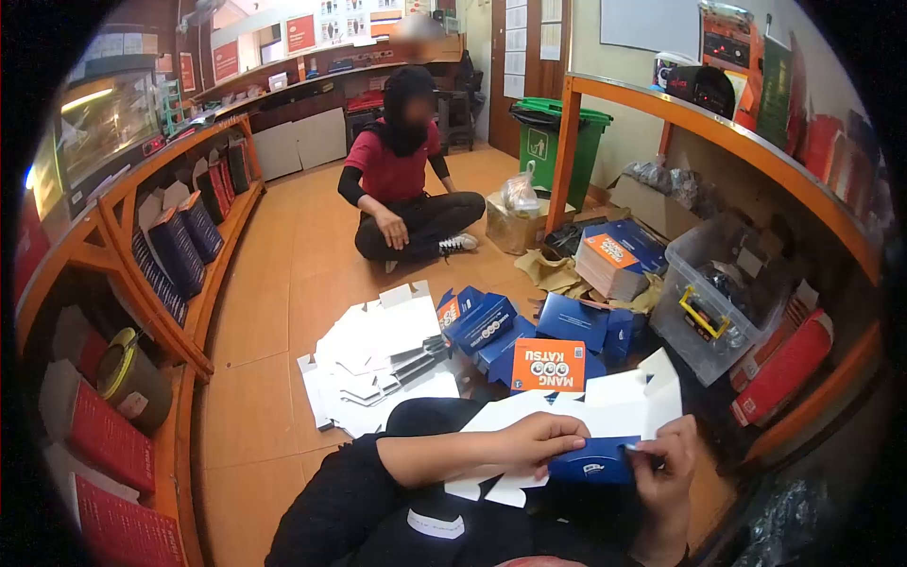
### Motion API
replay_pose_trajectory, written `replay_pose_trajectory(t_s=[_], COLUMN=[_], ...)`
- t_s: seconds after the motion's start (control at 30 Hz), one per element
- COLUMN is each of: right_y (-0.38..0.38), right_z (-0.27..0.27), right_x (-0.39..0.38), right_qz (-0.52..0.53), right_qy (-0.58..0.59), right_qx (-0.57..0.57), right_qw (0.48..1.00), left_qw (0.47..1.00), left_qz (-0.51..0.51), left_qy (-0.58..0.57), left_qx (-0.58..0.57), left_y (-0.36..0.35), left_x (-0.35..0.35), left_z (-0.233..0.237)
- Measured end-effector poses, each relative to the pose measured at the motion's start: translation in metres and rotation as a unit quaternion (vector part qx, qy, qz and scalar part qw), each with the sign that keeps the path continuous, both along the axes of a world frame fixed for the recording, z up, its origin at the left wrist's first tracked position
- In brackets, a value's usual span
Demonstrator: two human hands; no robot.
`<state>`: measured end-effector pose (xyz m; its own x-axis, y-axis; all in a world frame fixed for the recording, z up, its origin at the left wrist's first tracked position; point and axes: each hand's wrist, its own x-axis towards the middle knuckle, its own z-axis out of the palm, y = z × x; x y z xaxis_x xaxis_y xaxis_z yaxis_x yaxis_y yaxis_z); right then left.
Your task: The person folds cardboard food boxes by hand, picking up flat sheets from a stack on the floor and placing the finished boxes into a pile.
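1. Our left hand (543, 439) and right hand (669, 465) are close together over our lap, and both pinch the carton (590, 467). The left presses its blue panel from above and the right grips its right end.
2. We judge the carton only half formed: its blue side is bent up, while its white flaps spread flat beyond our hands.
3. Towards the left of the floor lies a loose pile of white blanks (378, 354), which we take to be work left to do.
4. At the middle of the floor is a cluster of blue boxes (487, 326), already folded, with an orange-faced box (548, 366) nearest us.
5. Further right, a stack of printed sheets (619, 260) rests just beside a clear bin (723, 293).
6. A co-worker (402, 180) sits cross-legged at the far side of the floor.
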<state>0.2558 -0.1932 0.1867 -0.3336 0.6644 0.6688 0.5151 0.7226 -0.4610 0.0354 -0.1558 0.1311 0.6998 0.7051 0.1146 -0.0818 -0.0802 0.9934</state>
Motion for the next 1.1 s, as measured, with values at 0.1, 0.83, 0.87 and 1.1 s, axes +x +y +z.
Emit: replay_pose_trajectory(t_s=[0.1, 0.83, 0.87, 1.1], right_y=[-0.006, -0.022, -0.023, -0.009], right_z=[0.006, 0.026, 0.023, 0.024], right_x=[0.007, 0.011, 0.01, 0.011], right_qz=[0.112, 0.101, 0.071, 0.16], right_qy=[-0.084, 0.037, 0.058, -0.109], right_qx=[-0.082, -0.093, -0.091, -0.137], right_qw=[0.987, 0.99, 0.992, 0.972], left_qw=[0.959, 0.992, 0.993, 0.994], left_qz=[0.026, -0.117, -0.104, -0.048], left_qy=[-0.042, -0.031, -0.02, -0.008], left_qx=[0.28, -0.045, -0.042, 0.095], left_y=[-0.003, -0.013, -0.013, -0.013], left_x=[0.011, 0.033, 0.032, 0.032], left_z=[0.0, -0.007, -0.006, -0.004])
